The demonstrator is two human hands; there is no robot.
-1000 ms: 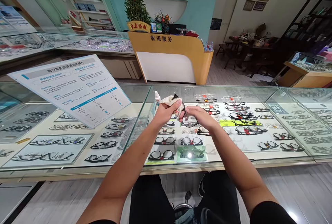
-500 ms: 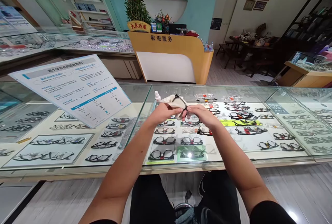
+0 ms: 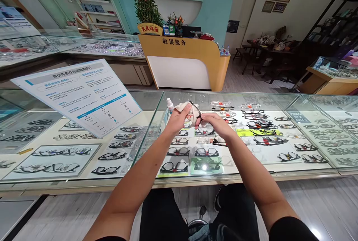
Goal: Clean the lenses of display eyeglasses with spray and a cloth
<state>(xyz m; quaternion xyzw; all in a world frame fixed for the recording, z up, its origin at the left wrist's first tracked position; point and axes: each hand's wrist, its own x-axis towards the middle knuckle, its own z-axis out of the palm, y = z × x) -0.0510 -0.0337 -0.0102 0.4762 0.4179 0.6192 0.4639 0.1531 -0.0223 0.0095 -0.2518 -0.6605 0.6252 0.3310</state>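
My left hand (image 3: 177,119) is closed on a cream cleaning cloth (image 3: 188,113) pressed around one lens of a pair of black-framed glasses (image 3: 201,126). My right hand (image 3: 215,123) pinches the other side of the same glasses. Both hands hover just above the glass top of a display counter (image 3: 251,166). A small white spray bottle (image 3: 169,105) stands on the glass just left of my left hand.
A slanted printed info board (image 3: 78,94) stands on the counter at left. Rows of glasses (image 3: 260,125) lie inside the case below. A yellow cashier desk (image 3: 184,60) with a plant is behind, dark tables and chairs (image 3: 265,53) at right.
The cloth in my left hand has shifted slightly over the lens, rubbing it. The glasses tilted a little between the hands. Both arms stay in the same place.
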